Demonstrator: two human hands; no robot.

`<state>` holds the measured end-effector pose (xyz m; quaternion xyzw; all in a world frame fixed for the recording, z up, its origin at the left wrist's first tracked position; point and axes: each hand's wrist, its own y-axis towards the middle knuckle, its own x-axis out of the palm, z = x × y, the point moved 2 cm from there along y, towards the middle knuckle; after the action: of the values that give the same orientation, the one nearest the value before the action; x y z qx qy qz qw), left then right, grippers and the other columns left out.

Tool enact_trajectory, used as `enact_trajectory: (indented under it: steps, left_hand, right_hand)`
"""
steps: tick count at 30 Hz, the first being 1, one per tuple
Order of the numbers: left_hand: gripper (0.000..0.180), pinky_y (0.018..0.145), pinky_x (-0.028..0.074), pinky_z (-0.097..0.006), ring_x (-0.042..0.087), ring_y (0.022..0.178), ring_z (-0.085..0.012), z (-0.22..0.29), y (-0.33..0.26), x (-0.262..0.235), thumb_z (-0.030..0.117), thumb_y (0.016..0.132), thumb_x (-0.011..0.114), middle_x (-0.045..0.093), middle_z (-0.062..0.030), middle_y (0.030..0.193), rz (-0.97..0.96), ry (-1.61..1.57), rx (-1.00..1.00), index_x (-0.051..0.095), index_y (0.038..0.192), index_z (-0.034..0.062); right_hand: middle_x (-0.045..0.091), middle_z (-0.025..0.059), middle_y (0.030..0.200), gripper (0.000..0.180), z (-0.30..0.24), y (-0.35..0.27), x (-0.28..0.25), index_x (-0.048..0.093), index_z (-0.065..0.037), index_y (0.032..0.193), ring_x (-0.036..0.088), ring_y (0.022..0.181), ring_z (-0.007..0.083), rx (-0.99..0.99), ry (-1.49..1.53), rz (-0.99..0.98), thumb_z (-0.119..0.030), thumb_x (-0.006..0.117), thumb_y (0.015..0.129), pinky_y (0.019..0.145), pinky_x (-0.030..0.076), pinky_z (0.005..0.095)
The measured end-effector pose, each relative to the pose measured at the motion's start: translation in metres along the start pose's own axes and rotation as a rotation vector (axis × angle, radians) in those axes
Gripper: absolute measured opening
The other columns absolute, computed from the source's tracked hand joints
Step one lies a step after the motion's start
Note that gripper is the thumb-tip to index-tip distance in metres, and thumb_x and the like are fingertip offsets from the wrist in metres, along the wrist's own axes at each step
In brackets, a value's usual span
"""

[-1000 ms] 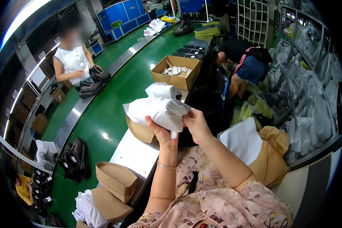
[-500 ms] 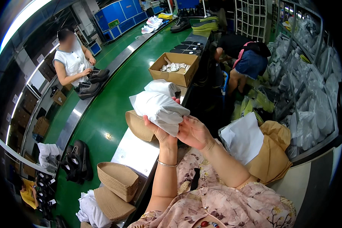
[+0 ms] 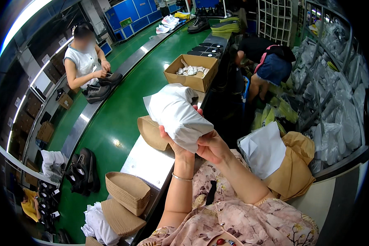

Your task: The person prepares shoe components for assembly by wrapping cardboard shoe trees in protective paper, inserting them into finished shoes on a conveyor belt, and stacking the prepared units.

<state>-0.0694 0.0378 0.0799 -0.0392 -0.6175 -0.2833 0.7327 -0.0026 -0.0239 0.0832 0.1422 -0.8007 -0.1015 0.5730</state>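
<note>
A bulky bundle of white paper (image 3: 177, 115) is up in front of me, over the metal edge of the bench. My left hand (image 3: 181, 147) cups it from below, with the thumb on the near left side and fingertips showing past its right side. My right hand (image 3: 214, 146) is closed on the bundle's near right end, fingers pressed on the paper. Whatever lies inside the paper, if anything, is hidden. Just behind and left of it sits a curved brown cardboard piece (image 3: 151, 134).
A cardboard box (image 3: 191, 80) with crumpled paper stands beyond. Stacked brown cardboard pieces (image 3: 128, 192) and white paper wads (image 3: 100, 223) lie at near left. Dark shoes (image 3: 86, 170) rest on the green belt. Across it, a person handles shoes. Another bends at right near bagged goods.
The right fingers have closed further on the bundle's near end, and the bundle looks rounder. Across the belt, the person has leaned over the shoes.
</note>
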Motion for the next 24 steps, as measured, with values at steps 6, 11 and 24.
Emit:
enact_trajectory:
  steps: [6, 11, 24]
  left_hand:
    - [0.097, 0.094, 0.042, -0.043, 0.05, 0.109, -0.0373, 0.008, 0.0, -0.011, 0.066, 0.072, 0.053, 0.046, -0.0257, 0.122, -0.013, 0.031, 0.041, 0.027, 0.132, -0.0047]
    - [0.096, 0.094, 0.042, -0.042, 0.051, 0.107, -0.0356, 0.016, 0.0, -0.013, 0.066, 0.07, 0.055, 0.048, -0.0238, 0.119, 0.025, 0.22, 0.117, 0.029, 0.13, -0.0041]
    - [0.097, 0.096, 0.041, -0.041, 0.053, 0.108, -0.0323, 0.011, -0.013, -0.02, 0.062, 0.064, 0.063, 0.052, -0.0225, 0.118, 0.011, 0.459, -0.009, 0.035, 0.127, -0.0058]
  right_hand:
    - [0.059, 0.011, 0.108, 0.035, -0.007, -0.002, -0.007, 0.053, 0.0, 0.111, 0.057, 0.102, 0.0202, -0.01, -0.221, 0.121, 0.008, 0.06, 0.077, 0.092, 0.044, 0.0356]
    - [0.06, 0.0091, 0.096, 0.018, 0.0, -0.008, 0.005, 0.056, 0.0, 0.098, 0.058, 0.091, 0.0173, -0.058, -0.145, 0.339, 0.005, 0.058, 0.08, 0.087, 0.046, 0.0319]
    - [0.047, 0.009, 0.129, 0.046, 0.007, -0.014, -0.002, 0.045, -0.007, 0.125, 0.044, 0.119, 0.0218, 0.001, 0.067, 0.574, -0.038, 0.047, 0.091, 0.102, 0.034, 0.0372]
